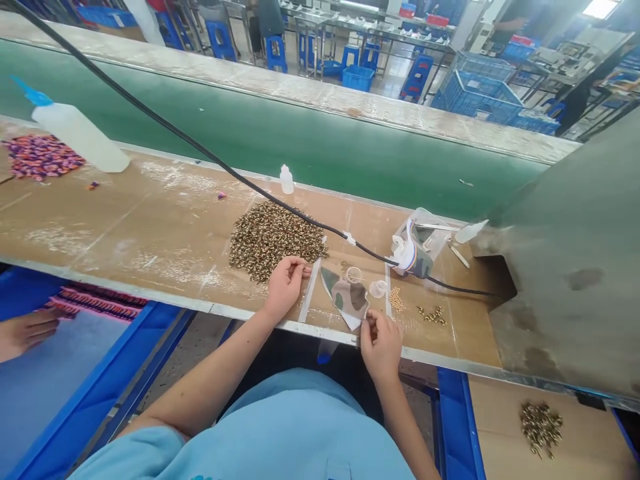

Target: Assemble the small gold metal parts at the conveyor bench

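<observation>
My left hand [286, 287] is at the near right edge of a large pile of small brass-and-black pieces [275, 237]. Its thumb and fingers are pinched together, and whatever is between them is too small to make out. My right hand [384, 343] is closed, with its fingertips at the lower right corner of a camouflage cloth piece [344, 293]. What it grips is hidden. Two small clear cups [378, 289] stand by the cloth. Right of them lie tiny tan beads [397, 299] and a few brass pieces [433, 315].
A black cable [220, 160] crosses above the bench [165, 227]. At the back are a small white bottle [287, 179] and a plastic container [425, 233]. A large bottle [83, 133] lies left, near purple-orange pieces [43, 157]. Another person's hand [30, 331] shows at left. A metal panel [570, 267] stands right.
</observation>
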Demonstrator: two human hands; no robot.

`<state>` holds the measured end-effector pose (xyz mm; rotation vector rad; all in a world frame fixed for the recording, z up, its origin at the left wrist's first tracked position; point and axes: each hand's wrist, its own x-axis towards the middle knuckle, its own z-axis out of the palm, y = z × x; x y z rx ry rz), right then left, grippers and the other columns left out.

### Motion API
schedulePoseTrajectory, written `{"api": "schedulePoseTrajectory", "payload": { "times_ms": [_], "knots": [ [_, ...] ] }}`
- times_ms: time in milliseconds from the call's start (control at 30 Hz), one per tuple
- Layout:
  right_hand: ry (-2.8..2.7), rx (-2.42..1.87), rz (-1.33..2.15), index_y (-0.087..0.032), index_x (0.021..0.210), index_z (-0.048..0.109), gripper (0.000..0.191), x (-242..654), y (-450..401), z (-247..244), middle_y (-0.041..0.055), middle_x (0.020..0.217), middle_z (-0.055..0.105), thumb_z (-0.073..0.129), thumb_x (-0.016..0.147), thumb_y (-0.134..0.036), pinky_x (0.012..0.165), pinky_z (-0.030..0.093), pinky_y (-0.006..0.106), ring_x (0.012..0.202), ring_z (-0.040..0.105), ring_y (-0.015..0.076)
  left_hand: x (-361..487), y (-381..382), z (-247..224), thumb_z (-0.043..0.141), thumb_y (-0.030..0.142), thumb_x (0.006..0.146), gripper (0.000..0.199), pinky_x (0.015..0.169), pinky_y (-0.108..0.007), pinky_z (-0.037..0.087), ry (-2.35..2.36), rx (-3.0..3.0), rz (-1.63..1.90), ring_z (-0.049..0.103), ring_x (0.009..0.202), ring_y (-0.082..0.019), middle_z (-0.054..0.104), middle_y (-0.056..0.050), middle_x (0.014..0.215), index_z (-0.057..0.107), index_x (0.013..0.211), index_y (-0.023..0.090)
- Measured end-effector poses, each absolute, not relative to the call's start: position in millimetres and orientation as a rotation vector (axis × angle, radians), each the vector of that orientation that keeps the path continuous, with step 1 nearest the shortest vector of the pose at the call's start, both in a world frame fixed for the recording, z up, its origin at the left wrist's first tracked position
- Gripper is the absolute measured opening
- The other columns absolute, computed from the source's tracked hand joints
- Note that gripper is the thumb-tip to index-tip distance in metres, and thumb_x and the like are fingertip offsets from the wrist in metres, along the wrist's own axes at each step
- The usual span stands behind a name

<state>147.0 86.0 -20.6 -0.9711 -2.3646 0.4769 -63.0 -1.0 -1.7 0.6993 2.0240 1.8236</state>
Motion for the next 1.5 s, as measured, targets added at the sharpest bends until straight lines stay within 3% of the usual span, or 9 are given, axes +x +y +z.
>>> {"api": "schedulePoseTrajectory", "payload": {
  "times_ms": [100,233,367,533,667,767,933,1500],
  "knots": [
    [-2.317,-0.969,0.591,-0.020,0.088,0.060,0.024,150,87,-20,0.0013,0.071,0.064,0.041,0.089,-0.034,0.070,0.033,0.030,0.065,0.054,0.0160,-63,-1,3,0.054,0.032,0.080,0.015,0.069,-0.026,0.051,1.915,0.617,1.865,0.061,0.066,-0.011,0.060,-0.001,0.076,0.051,0.082,0.018],
    [-2.273,-0.933,0.671,-0.020,0.089,0.061,0.028,154,89,-19,0.0047,0.086,0.068,0.036,0.091,-0.032,0.074,0.036,0.030,0.079,0.058,0.0179,-58,-2,10,0.057,0.035,0.077,0.019,0.063,-0.024,0.050,1.776,0.531,1.871,0.060,0.064,-0.010,0.060,0.000,0.077,0.050,0.081,0.017],
    [-2.245,-0.982,0.693,-0.018,0.100,0.059,0.028,151,87,-15,0.0027,0.077,0.066,0.041,0.091,-0.037,0.070,0.036,0.030,0.067,0.056,0.0159,-42,0,16,0.061,0.035,0.075,0.021,0.063,-0.024,0.049,1.643,0.455,1.814,0.059,0.062,-0.010,0.061,0.000,0.077,0.053,0.079,0.016],
    [-2.318,-0.924,0.572,-0.019,0.081,0.061,0.026,146,83,-10,0.0003,0.069,0.063,0.048,0.088,-0.041,0.068,0.035,0.029,0.061,0.052,0.0132,-13,5,20,0.066,0.037,0.072,0.025,0.061,-0.022,0.050,1.423,0.418,1.697,0.059,0.062,-0.009,0.062,-0.001,0.077,0.056,0.079,0.016],
    [-2.275,-0.926,0.709,-0.020,0.070,0.057,0.030,161,90,-4,-0.0001,0.065,0.059,0.043,0.090,-0.038,0.064,0.037,0.026,0.063,0.052,0.0128,4,10,17,0.068,0.040,0.070,0.028,0.058,-0.022,0.050,1.322,0.398,1.621,0.058,0.060,-0.008,0.062,0.000,0.077,0.057,0.079,0.016],
    [-2.154,-1.072,0.718,-0.020,0.067,0.054,0.033,180,105,0,0.0011,0.066,0.057,0.042,0.089,-0.040,0.061,0.039,0.026,0.064,0.052,0.0135,12,15,16,0.070,0.040,0.068,0.029,0.059,-0.022,0.051,1.303,0.371,1.608,0.058,0.060,-0.008,0.061,0.000,0.076,0.057,0.078,0.016],
    [-2.046,-1.288,0.691,-0.018,0.076,0.062,0.035,195,130,-1,0.0036,0.072,0.060,0.049,0.082,-0.050,0.057,0.042,0.026,0.058,0.052,0.0131,15,21,13,0.069,0.038,0.069,0.026,0.064,-0.023,0.050,1.297,0.405,1.569,0.059,0.060,-0.009,0.061,0.001,0.070,0.059,0.077,0.015],
    [-2.191,-1.363,0.567,-0.019,0.077,0.066,0.044,181,140,-4,0.0051,0.073,0.061,0.040,0.083,-0.055,0.063,0.042,0.029,0.061,0.052,0.0149,12,16,4,0.073,0.032,0.068,0.024,0.078,-0.027,0.051,1.219,0.516,1.552,0.062,0.076,-0.013,0.067,-0.002,0.076,0.065,0.080,0.013]
  ]
}}
